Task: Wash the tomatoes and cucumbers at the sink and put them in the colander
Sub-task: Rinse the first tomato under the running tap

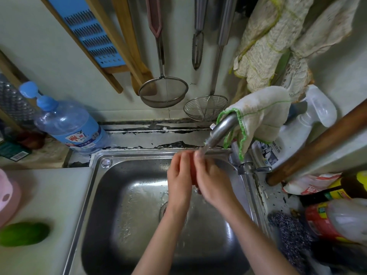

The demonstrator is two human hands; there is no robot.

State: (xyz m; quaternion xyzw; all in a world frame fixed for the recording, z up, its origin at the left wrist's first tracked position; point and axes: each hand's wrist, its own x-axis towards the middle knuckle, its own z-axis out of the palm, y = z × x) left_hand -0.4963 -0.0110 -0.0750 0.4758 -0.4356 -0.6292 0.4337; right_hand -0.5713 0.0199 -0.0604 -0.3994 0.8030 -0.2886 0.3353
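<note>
Over the steel sink point(95, 195), my left hand point(179, 175) and my right hand point(212, 179) wrap around a red tomato point(193, 171), of which only a narrow strip shows between them. Water runs from the faucet point(220, 132) onto the fingers and the tomato. A green cucumber point(23, 234) lies on the white counter at the lower left. The edge of a pink colander point(8, 195) shows at the far left, just above the cucumber.
A large blue water bottle point(67, 126) stands left of the sink. Strainers point(162, 92) and utensils hang on the wall behind. A cloth point(260, 116) drapes over the faucet. Bottles point(335, 221) and a scouring pad point(288, 229) crowd the right counter.
</note>
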